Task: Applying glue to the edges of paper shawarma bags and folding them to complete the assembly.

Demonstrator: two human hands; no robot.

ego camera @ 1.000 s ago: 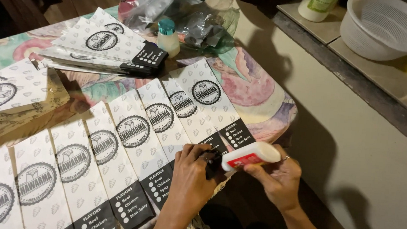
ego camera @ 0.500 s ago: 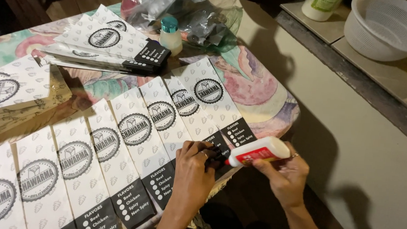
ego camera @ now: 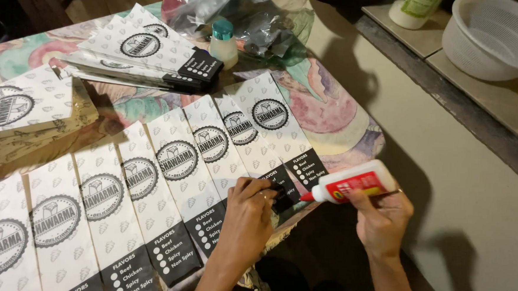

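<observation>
I see the right hand (ego camera: 383, 220) wrapped around a white glue bottle with a red label (ego camera: 354, 183), held just past the table's near edge, its red nozzle aimed left. The left hand (ego camera: 251, 213) rests with fingers curled, pinching the dark bottom flap of a white printed paper bag (ego camera: 244, 140) at the near edge of the floral-clothed table (ego camera: 337, 117). That bag lies in an overlapping row of like bags (ego camera: 121, 185) along the near edge. A small capped bottle (ego camera: 223, 42) stands toward the far edge beside a stack of bags (ego camera: 142, 54).
</observation>
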